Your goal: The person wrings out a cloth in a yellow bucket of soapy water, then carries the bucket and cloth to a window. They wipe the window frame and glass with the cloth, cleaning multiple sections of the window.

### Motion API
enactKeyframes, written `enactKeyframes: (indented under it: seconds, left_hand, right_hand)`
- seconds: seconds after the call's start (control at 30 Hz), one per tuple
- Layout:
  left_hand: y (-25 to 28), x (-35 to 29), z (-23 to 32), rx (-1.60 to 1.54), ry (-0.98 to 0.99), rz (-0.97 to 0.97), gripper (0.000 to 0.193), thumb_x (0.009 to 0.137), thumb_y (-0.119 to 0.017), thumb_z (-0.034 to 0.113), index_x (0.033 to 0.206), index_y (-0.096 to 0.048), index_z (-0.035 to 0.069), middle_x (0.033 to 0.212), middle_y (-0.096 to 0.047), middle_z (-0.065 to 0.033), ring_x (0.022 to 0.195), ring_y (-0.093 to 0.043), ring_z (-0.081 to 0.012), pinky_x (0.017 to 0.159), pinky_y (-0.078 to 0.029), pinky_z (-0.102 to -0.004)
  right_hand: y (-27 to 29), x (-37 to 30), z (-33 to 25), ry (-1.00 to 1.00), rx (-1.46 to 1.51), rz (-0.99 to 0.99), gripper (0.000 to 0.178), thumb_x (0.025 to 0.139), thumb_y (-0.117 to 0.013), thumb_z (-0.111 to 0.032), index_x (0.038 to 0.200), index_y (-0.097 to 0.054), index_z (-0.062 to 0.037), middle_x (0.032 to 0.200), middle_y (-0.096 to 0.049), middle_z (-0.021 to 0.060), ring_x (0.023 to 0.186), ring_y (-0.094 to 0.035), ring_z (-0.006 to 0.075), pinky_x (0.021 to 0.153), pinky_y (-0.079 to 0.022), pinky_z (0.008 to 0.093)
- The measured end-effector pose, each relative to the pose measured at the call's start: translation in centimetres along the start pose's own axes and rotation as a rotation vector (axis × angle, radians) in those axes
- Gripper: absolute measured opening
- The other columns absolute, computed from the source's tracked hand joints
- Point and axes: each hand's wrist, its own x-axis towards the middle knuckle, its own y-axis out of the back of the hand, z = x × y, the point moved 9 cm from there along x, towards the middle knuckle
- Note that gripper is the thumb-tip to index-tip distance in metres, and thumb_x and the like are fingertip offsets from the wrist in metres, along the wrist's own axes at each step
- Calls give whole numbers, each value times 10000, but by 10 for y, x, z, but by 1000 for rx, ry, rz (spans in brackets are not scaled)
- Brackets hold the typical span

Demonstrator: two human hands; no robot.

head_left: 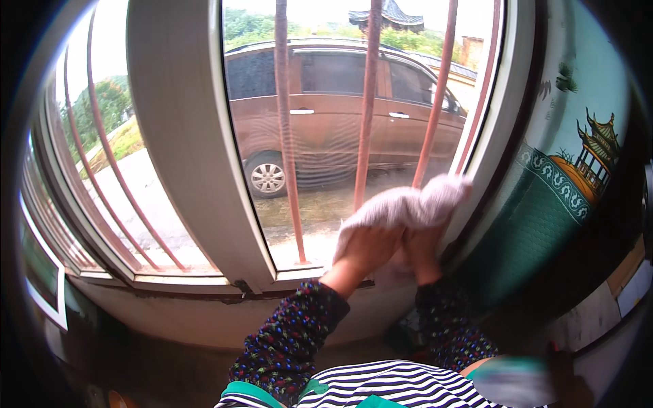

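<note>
Reaching up into a crumpled, pale pinkish-white ribbed fabric cloth with left hand and right hand, side by side at its lower edge. Hidden under the folds at the fingertips of both, so cannot tell whether spread wide or curled tight. Lying just above and beyond the fingers, touching both hands, with its long axis slanting from lower left to upper right: draped over the left hand at the low end, jutting past the right hand at the high, bunched end, so nearer to the right hand there. Set at the lower right of a clear glass window pane, beside its pale, straight-edged window frame; cannot judge the contact with the glass. Behind the wrists, clad in dark, flower-dotted fabric sleeves. Beyond the pane, barred by upright reddish-brown rods and backed by a parked brown metal van. Off to the right, bounded by a green painted wall with a pagoda picture.
</note>
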Motion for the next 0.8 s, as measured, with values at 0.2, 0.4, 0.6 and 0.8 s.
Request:
enactKeyframes:
  seconds: [0.2,0.4,0.6,0.8]
  left_hand:
    - [-52,-38,-9,-438,-32,201,333,836,-463,198,1129,-564,77,1158,-562,-112,1117,-515,-239,977,-367,-396]
    - [-48,-78,7,-222,-64,348,317,783,-490,175,1060,-586,54,1116,-562,-80,1116,-500,-232,1005,-347,-373]
    - [-11,-101,-11,-414,151,313,310,742,-506,105,1033,-598,49,1036,-595,-114,998,-550,-269,897,-423,-359]
    - [76,-191,-25,-350,380,591,349,798,-548,68,1145,-577,53,1175,-541,-171,1099,-523,-337,941,-418,-402]
  right_hand:
    - [-62,-163,76,-837,1058,-136,349,932,-437,-265,1173,-422,-13,1124,-474,80,1045,-473,202,923,-384,325]
    - [-14,-108,-2,-115,-36,-282,305,803,-536,-43,1089,-555,63,1173,-524,239,1122,-482,390,976,-373,444]
    - [-44,-118,8,-382,278,-809,202,836,-542,-56,999,-595,51,902,-628,163,857,-590,313,758,-457,375]
    - [-26,-103,-111,-248,924,-455,314,867,-484,32,1179,-511,60,1161,-529,170,1035,-544,262,913,-406,339]
